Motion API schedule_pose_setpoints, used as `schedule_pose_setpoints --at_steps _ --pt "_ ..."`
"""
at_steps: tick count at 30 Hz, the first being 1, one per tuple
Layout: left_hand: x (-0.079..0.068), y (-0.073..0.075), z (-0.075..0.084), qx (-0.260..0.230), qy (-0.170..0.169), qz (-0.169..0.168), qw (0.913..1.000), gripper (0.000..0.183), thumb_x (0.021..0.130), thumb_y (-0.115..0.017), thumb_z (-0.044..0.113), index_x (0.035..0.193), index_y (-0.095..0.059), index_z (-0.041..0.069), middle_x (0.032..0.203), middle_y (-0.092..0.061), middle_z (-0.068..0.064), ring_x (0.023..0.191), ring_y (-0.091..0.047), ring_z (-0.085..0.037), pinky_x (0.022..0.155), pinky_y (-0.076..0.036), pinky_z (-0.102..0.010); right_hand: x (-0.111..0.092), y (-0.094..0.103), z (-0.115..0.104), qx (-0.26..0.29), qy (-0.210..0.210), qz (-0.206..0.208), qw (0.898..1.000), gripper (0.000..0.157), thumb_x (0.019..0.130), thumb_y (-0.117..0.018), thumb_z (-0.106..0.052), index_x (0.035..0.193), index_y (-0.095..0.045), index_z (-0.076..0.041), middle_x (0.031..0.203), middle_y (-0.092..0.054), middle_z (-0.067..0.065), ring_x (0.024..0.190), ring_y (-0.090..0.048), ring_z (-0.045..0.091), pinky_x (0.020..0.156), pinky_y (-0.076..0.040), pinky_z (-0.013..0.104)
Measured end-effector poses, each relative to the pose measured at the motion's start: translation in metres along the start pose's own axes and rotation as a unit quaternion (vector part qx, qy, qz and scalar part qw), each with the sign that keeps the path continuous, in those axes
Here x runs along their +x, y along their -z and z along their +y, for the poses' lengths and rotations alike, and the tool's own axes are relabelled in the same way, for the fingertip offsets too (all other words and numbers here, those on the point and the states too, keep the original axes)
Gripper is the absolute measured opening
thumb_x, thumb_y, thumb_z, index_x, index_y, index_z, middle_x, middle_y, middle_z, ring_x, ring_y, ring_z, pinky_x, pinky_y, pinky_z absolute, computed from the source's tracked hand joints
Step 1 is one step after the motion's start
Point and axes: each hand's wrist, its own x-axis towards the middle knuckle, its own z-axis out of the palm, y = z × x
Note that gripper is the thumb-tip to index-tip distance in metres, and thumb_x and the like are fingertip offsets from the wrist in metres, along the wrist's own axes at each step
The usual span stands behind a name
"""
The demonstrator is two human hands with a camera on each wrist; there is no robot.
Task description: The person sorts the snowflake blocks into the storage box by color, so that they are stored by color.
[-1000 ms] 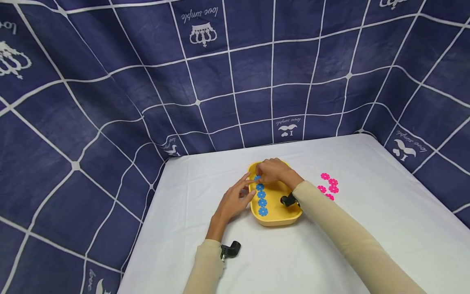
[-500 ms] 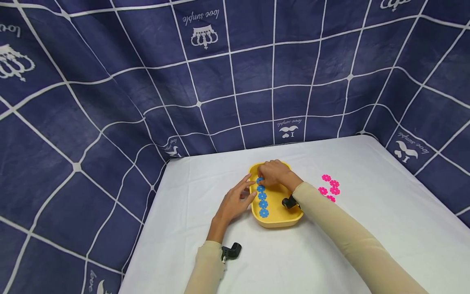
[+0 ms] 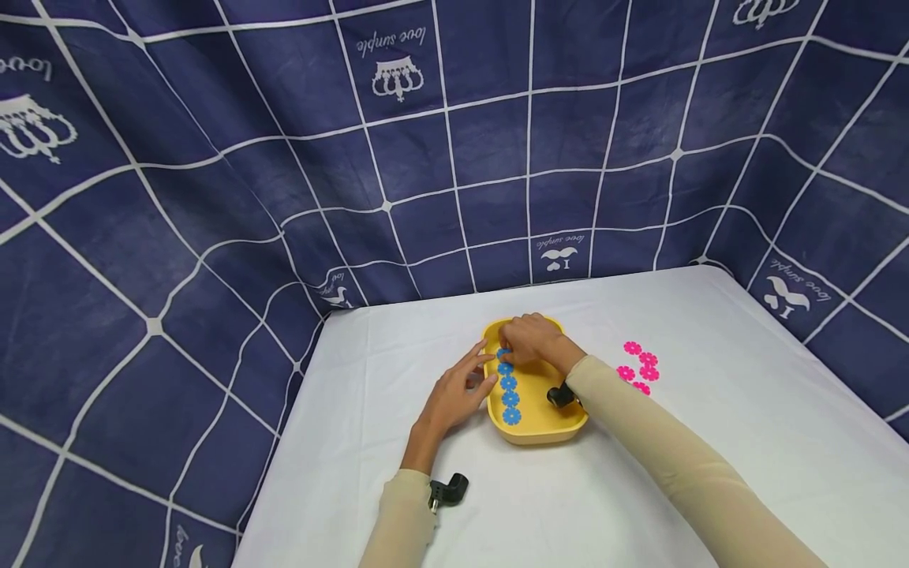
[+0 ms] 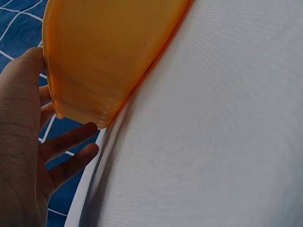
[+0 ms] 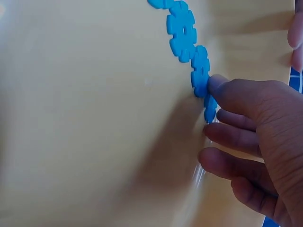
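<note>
Inside a yellow tray, a row of blue notched plastic discs joined edge to edge runs along the left side. My right hand reaches in at the far left corner and pinches the far end disc between thumb and fingers. In the right wrist view the neighbouring blue disc overlaps it. At the tray's left wall is my left hand, thumb and a finger over the rim, other fingers outside against the wall. The left wrist view shows the tray's outer side between them.
Right of the tray, several pink notched discs lie in a curved group on the white tablecloth. Dark blue curtain with white lines surrounds the table's back and sides. A black wrist camera sits on the left sleeve.
The right hand's fingers have settled onto the far end disc, and the chain lies straighter along the tray's left side. The left hand has hardly moved. The whole view has shifted slightly downward.
</note>
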Motion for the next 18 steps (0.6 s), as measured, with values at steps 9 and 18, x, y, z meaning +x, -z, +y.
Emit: schedule_pose_setpoints --at_steps 9,18 --pt "0.0012 -0.0009 0.0020 0.006 0.007 0.000 1.0000 0.049 0.108 -0.063 0.046 0.152 -0.062 0.025 0.172 -0.034 0.022 0.110 -0.071 -0.009 0.096 -0.062 -0.034 -0.0026 0.0006 0.0008 -0.002 -0.001 0.003 1.000 0.029 0.096 -0.080 -0.047 0.110 -0.081 -0.022 0.083 -0.069 -0.011 0.082 -0.064 0.019 0.084 -0.056 0.042" --pt "0.0009 -0.0007 0.0021 0.003 0.012 -0.001 0.9999 0.050 0.109 -0.063 0.045 0.153 -0.061 0.022 0.171 -0.035 0.021 0.110 -0.071 -0.010 0.097 -0.062 -0.036 -0.0063 -0.0004 -0.0008 0.016 -0.005 0.016 1.000 0.031 0.097 -0.079 -0.047 0.115 -0.082 -0.022 0.084 -0.071 -0.012 0.082 -0.065 0.018 0.088 -0.057 0.045"
